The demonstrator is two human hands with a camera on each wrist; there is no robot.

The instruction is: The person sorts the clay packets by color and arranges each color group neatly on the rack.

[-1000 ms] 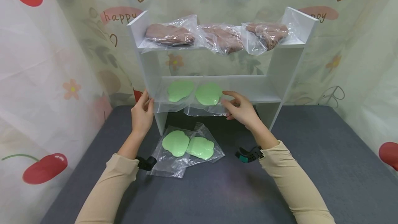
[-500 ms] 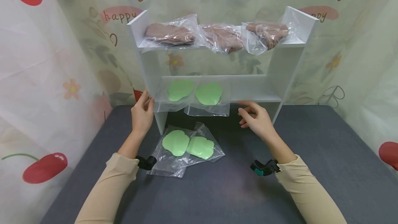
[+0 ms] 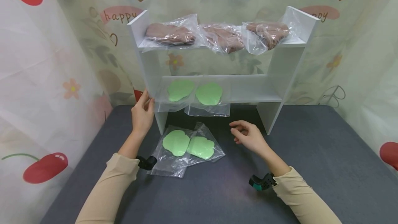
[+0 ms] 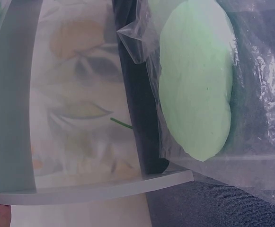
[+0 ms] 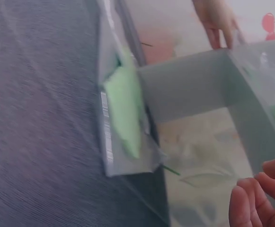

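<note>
My left hand (image 3: pixel 142 114) touches the outer left side of a white shelf unit (image 3: pixel 253 87), thumb near its front edge. My right hand (image 3: pixel 248 134) hovers in front of the shelf's lower opening, fingers loosely bent around nothing. Flat light-green pieces with wavy outlines, each in a clear plastic bag, lie in two pairs. On the middle shelf are a left green piece (image 3: pixel 181 90) and a right green piece (image 3: pixel 209 94), their bags overhanging the front. Down on the table, another green piece (image 3: pixel 176 143) overlaps a fourth-corner neighbour, a green piece (image 3: pixel 200 148), bag against bag.
Along the top shelf sit three clear bags of brown items: a left bag (image 3: pixel 169 34), a middle bag (image 3: pixel 222 39) and a right bag (image 3: pixel 267 35). The dark grey table (image 3: pixel 217 196) extends around the unit. Patterned curtains (image 3: pixel 62 78) hang on the sides and behind.
My right hand has let go of the right bag on the middle shelf, drawn off to the right, then come lower and nearer. The left hand stays in place.
</note>
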